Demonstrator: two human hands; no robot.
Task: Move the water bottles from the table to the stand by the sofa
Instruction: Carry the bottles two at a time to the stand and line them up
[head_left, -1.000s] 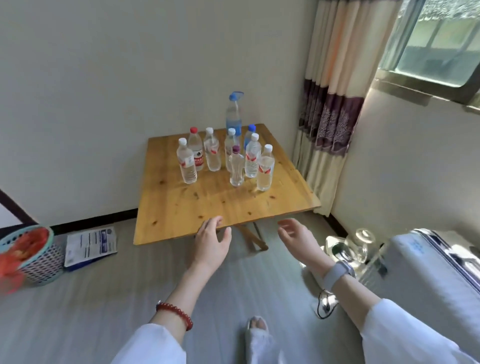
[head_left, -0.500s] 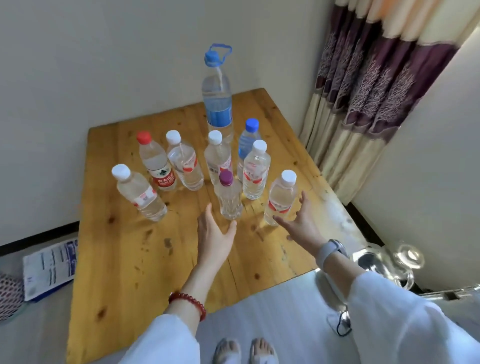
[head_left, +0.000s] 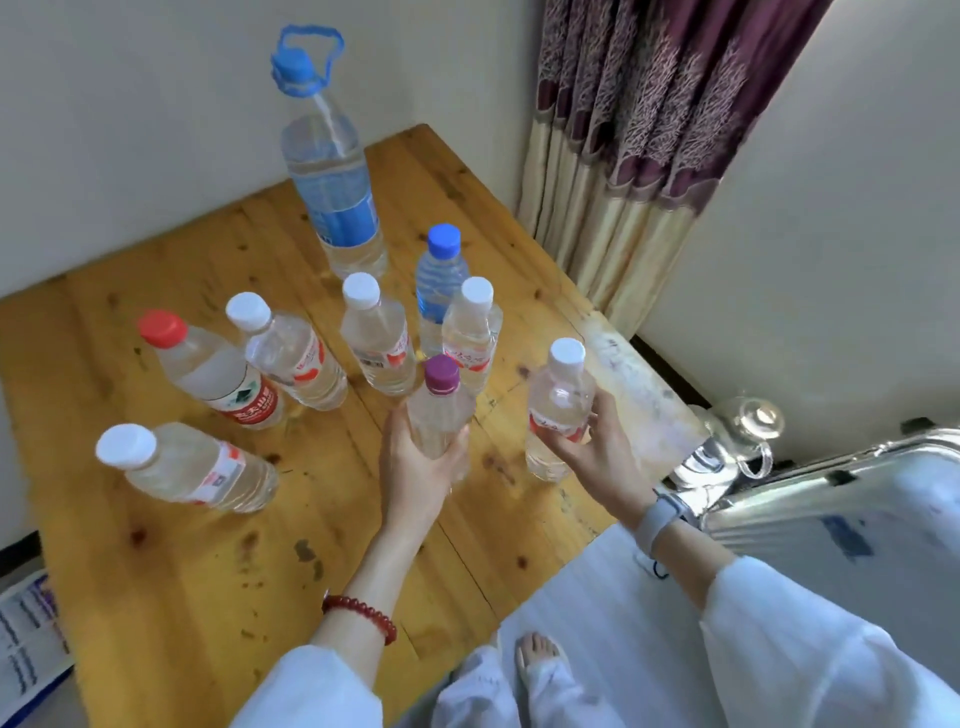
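Several water bottles stand on a wooden table (head_left: 156, 571). My left hand (head_left: 415, 478) grips the purple-capped bottle (head_left: 441, 400) around its lower body. My right hand (head_left: 602, 452) wraps around the white-capped bottle (head_left: 558, 395) with a red label near the table's right edge. Behind them stand a tall blue-capped bottle with a handle (head_left: 332, 171), a small blue-capped bottle (head_left: 439, 280), a red-capped bottle (head_left: 208, 369) and several more white-capped ones, such as the one at the front left (head_left: 182, 467). The stand and sofa are out of view.
A purple and cream curtain (head_left: 623, 156) hangs right of the table. A silver suitcase (head_left: 857, 509) and a glass kettle (head_left: 748, 431) sit on the floor at the right. A printed leaflet (head_left: 26, 639) lies on the floor at the left. My feet show below the table's edge.
I have stepped up to the table. Both hands reached forward from open air and closed round bottles, the left on the purple-capped one, the right on the white-capped one.
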